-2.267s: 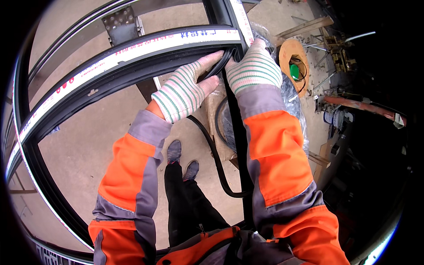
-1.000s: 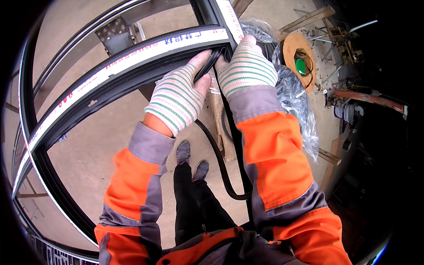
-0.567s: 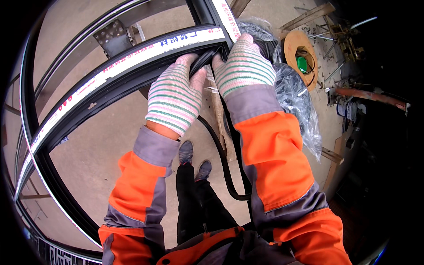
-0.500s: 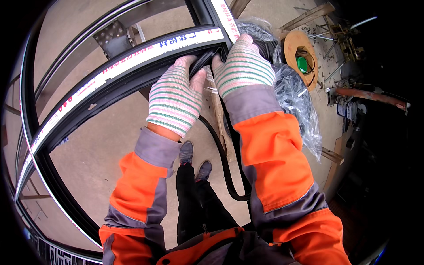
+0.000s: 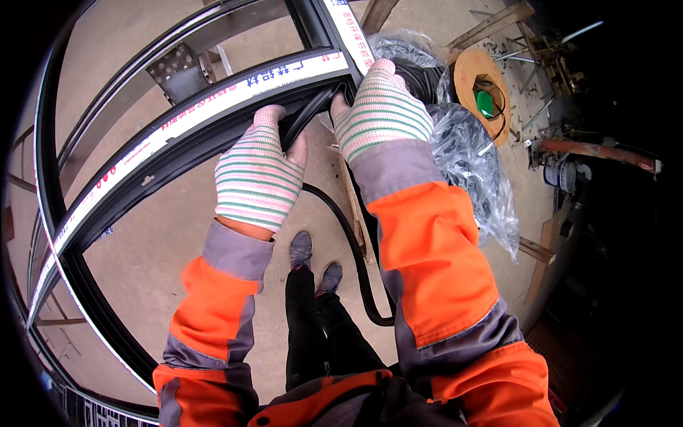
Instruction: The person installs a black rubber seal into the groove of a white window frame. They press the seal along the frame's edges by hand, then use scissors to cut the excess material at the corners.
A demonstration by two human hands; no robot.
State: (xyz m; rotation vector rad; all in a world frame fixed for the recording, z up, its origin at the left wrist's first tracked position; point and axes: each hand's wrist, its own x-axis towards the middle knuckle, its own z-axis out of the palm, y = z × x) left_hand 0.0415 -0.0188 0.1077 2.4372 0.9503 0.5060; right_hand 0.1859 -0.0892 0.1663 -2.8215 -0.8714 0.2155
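A black metal frame (image 5: 146,171), with white printed film along its faces, stretches from the left to a corner near the top middle. A black rubber sealing strip (image 5: 346,228) hangs in a loop below and runs up to the inside of that corner. My left hand (image 5: 260,167), in a striped knit glove, pinches the strip between thumb and fingers just left of the corner. Gloved alike, my right hand (image 5: 384,110) grips the frame at the corner, its thumb on the inner side against the strip. The fingertips there are partly hidden.
Right of the frame lie coiled black strips in clear plastic wrap (image 5: 469,160). Beyond is a tan disc-shaped spool (image 5: 466,78) with a green thing inside. Wooden bars (image 5: 535,250), a rusty bar (image 5: 597,154) and metal stands are on the floor. My feet are below the frame opening.
My left hand has shifted left and slightly down along the frame, away from the right hand, with the strip still in its grasp. My right hand stays at the corner.
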